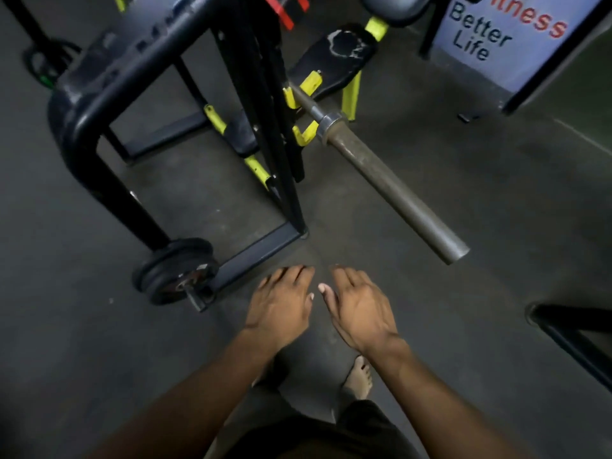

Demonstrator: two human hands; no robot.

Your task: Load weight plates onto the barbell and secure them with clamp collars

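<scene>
Both hands hang low in the middle of the view, backs up, side by side and a little apart, thumbs turned toward each other. The left hand (pixel 281 303) has its fingers loosely spread and holds nothing; the right hand (pixel 361 304) is likewise slack and empty, fingers pointing down at the dark rubber floor (pixel 496 210). Below them a bare foot (pixel 359 377) shows beside dark shorts.

Just left of the left hand, at the near corner of the black rack frame (pixel 109 94), small dark weight plates (pixel 178 271) sit stacked on a short peg, their rims rounded and worn, a rusty hub showing on the nearest one.

Above and to the right of the hands, the barbell (pixel 390 183) reaches out from the rack toward the viewer. Its sleeve is bare, dull brown-grey metal with a flat cut end, and no plate or collar is on it. A brighter steel shoulder ring marks where the sleeve meets the thinner shaft, which rests in yellow hooks (pixel 306 130) on the rack upright.

Beyond the bar lies a black bench pad (pixel 331 61), scuffed white at its far end, on yellow legs. At the upper right stands a pale sign (pixel 490 38) reading "Better Life".
</scene>
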